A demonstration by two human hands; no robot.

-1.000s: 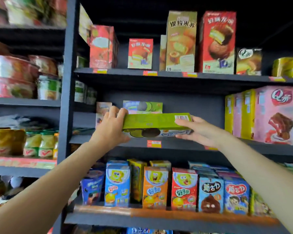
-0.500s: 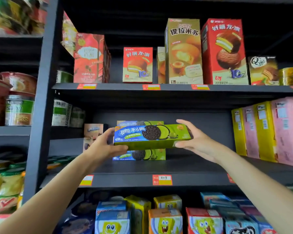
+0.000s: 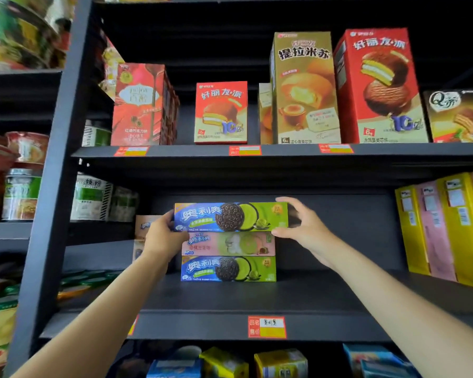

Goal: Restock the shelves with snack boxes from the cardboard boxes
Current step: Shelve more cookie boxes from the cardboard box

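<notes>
Now — left hand, right hand grip green cookie box ends atop stack.

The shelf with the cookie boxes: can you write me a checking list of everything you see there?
Surface: dark middle shelf, mostly bare at the front, price tag on its edge.
Job's things: green cookie box on top of a pink cookie box, which lies on a second green box; no cardboard boxes seen.
Clutter: nothing seen.
Grippers: left hand holds the top box's left end; right hand holds its right end, fingers curled over the top corner.
Cables: nothing seen.
Surroundings: yellow and pink boxes upright at right; pie boxes on the shelf above; cup noodles at left.
</notes>
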